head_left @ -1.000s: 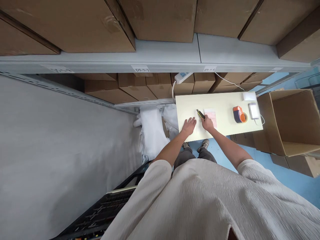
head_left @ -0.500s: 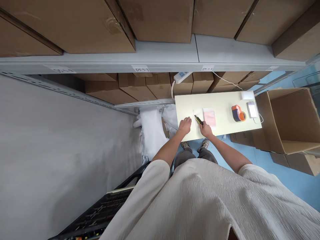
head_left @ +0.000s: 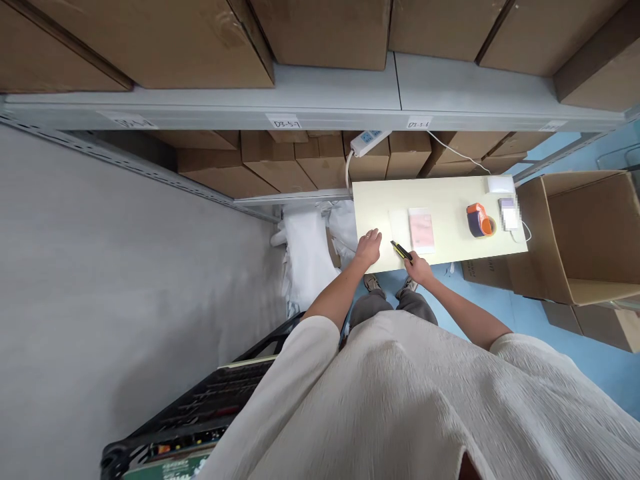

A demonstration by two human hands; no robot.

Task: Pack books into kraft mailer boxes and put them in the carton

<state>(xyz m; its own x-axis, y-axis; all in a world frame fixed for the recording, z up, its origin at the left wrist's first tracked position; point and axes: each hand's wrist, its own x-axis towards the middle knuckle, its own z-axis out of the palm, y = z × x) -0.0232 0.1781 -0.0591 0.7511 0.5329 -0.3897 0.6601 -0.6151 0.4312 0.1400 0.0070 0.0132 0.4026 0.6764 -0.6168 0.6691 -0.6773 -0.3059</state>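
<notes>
My left hand (head_left: 369, 247) lies flat with its fingers stretched out on the left part of a pale yellow tabletop (head_left: 445, 193). My right hand (head_left: 418, 268), at the table's front edge, is closed around a black and yellow box cutter (head_left: 401, 251). The cutter's tip points up and left, toward the space between the hands. Just beyond my right hand lies a flat pink and white packet (head_left: 422, 231). A faint pale strip runs along the tabletop left of the packet; I cannot tell what it is.
An orange and purple tape dispenser (head_left: 480, 221) and a small boxy device (head_left: 509, 213) with a cable stand on the table's right. A large open carton (head_left: 590, 233) is beyond it. A power strip (head_left: 370, 141) hangs under the shelf (head_left: 340, 90). White bags (head_left: 307, 247) lie left; a black crate (head_left: 200, 407) is lower left.
My right hand has drawn the box cutter toward me, to the table's front edge. My left hand has stayed nearly in place on the tabletop. The view has shifted slightly.
</notes>
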